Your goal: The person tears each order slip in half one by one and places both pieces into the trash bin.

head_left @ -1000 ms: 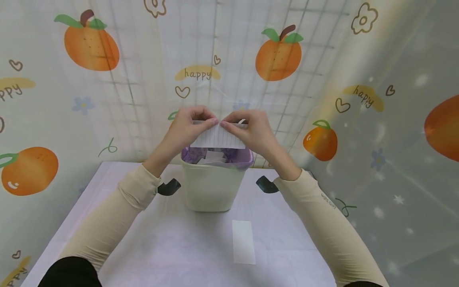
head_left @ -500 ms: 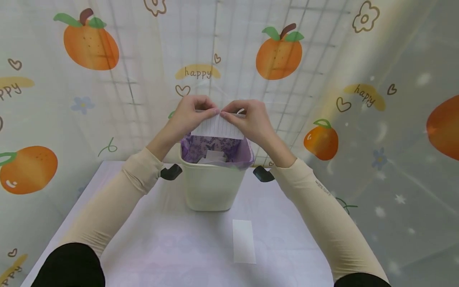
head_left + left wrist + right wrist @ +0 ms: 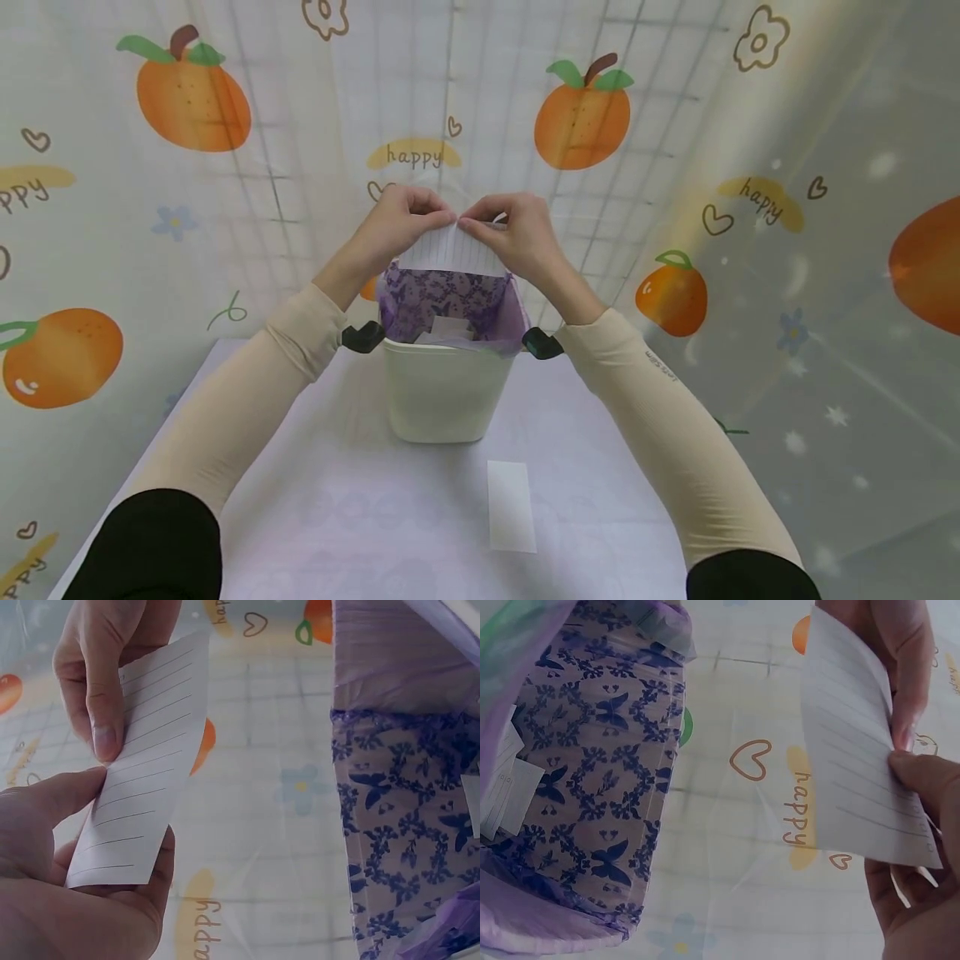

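Observation:
My left hand (image 3: pixel 396 223) and right hand (image 3: pixel 522 235) hold up a lined sheet of white paper (image 3: pixel 450 252) above the back of a pale green bin (image 3: pixel 448 392). Each hand pinches its top edge between thumb and fingers, with the thumb tips nearly meeting at the middle. In the left wrist view the paper (image 3: pixel 142 780) shows its ruled lines and no tear. A purple liner bag (image 3: pixel 592 772) with dark blue butterflies and flowers covers the bin's inside. Small pieces of white paper (image 3: pixel 517 796) lie in it.
A blank white slip (image 3: pixel 512 507) lies on the white-covered table (image 3: pixel 360 517), in front of the bin and to the right. Behind the table hangs a curtain (image 3: pixel 315 100) printed with oranges, with a wire grid showing through it.
Both hands have risen together with the lined paper, uncovering more of the liner's back wall. The pinch at the top edge looks the same. The bin and the slip stay put.

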`<state>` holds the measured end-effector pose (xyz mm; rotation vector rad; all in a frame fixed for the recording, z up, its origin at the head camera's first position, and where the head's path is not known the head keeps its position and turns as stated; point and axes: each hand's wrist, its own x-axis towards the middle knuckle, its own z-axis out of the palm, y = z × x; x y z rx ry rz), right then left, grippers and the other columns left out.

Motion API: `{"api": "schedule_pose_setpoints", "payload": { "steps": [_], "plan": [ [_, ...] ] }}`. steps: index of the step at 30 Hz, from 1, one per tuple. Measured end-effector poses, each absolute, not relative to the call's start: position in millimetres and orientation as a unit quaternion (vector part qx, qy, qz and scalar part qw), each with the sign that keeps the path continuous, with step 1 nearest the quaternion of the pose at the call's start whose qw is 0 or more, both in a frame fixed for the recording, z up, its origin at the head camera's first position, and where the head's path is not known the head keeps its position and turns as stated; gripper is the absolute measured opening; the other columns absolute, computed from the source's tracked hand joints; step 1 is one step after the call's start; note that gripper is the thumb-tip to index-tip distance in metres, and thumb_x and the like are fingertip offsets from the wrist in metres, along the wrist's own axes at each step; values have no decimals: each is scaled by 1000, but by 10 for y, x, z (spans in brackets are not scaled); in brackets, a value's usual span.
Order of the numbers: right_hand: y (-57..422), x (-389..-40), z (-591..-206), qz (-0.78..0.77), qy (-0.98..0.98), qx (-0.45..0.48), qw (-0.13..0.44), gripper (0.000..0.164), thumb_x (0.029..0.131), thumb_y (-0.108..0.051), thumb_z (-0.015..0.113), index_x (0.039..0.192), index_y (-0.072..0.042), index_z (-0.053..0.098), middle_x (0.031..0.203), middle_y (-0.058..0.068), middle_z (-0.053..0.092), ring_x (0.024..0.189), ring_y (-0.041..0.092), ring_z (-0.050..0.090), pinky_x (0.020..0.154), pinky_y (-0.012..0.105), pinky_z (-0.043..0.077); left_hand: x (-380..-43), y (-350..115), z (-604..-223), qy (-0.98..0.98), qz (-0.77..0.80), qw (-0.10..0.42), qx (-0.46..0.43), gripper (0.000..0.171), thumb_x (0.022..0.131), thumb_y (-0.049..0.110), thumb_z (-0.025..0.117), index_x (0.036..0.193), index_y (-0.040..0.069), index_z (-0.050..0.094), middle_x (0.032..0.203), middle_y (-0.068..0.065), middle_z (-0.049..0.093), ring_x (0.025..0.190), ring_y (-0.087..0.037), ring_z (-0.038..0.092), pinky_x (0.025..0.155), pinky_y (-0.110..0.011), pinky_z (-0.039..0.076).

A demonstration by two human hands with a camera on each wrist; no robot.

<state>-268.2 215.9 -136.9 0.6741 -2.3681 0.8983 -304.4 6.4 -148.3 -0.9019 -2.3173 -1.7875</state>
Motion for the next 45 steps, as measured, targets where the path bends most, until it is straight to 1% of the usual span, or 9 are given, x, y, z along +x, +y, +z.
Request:
{"api": "schedule_pose_setpoints", "payload": {
  "steps": [7,19,23,28,32,35,37,42,45],
  "plan": [
    [2157,-2684,-1363,321,-870,245,282,14,96,-23,80,96,-10,84,92,7,81,89,19,73,88,38,58,-3085,76,-1475,-728,-617,3,-297,15,102,14,70,104,0,76,92,-1,74,82,-15,64,72,-26,51],
    [2131,-2683,-1371,309,-874,249,281,16,97,-24,79,98,-9,84,95,8,81,92,21,73,93,42,59,-3124,76,-1506,-730,-628,-6,-271,16,101,13,72,104,-2,77,88,1,74,78,-12,65,68,-24,54],
    [2129,-2671,-1379,315,-871,255,279,15,97,-22,79,98,-8,84,96,8,81,93,21,73,93,42,59,-3132,68,-1532,-743,-615,-13,-266,16,102,15,71,105,-1,76,92,1,73,84,-13,63,74,-24,52],
    [2129,-2666,-1381,323,-867,255,280,13,97,-21,79,99,-9,84,97,7,81,93,19,73,93,40,59,-3143,51,-1568,-759,-593,-22,-269,17,103,17,69,106,2,76,98,-2,71,93,-16,59,84,-29,48],
    [2131,-2658,-1381,323,-865,259,283,13,97,-22,78,99,-10,84,96,5,81,92,16,72,92,38,58,-3159,46,-1604,-770,-582,-28,-260,19,103,19,69,109,2,76,106,-4,71,102,-18,60,93,-33,48],
    [2129,-2646,-1379,325,-861,265,287,13,97,-23,78,99,-11,84,96,4,81,90,15,71,90,37,57,-3171,48,-1638,-777,-576,-28,-253,20,103,21,69,110,3,76,109,-5,71,106,-18,59,95,-34,47],
    [2127,-2637,-1374,326,-858,269,292,13,97,-23,79,99,-11,84,96,4,81,89,14,70,89,37,57,-3183,54,-1666,-779,-575,-28,-249,21,103,21,70,110,2,76,108,-5,71,104,-18,58,93,-33,46],
    [2121,-2600,-1357,323,-855,273,300,12,96,-22,79,99,-11,84,96,4,81,89,14,69,87,36,58,-3224,67,-1750,-785,-573,-28,-234,19,103,19,70,107,1,76,99,-2,68,92,-16,53,79,-28,44],
    [2127,-2571,-1332,324,-854,273,302,12,96,-22,80,99,-11,84,97,4,81,88,14,69,87,35,57,-3239,80,-1776,-788,-573,-29,-222,18,102,18,70,106,1,76,95,0,67,89,-15,52,75,-26,43]
  ]
}}
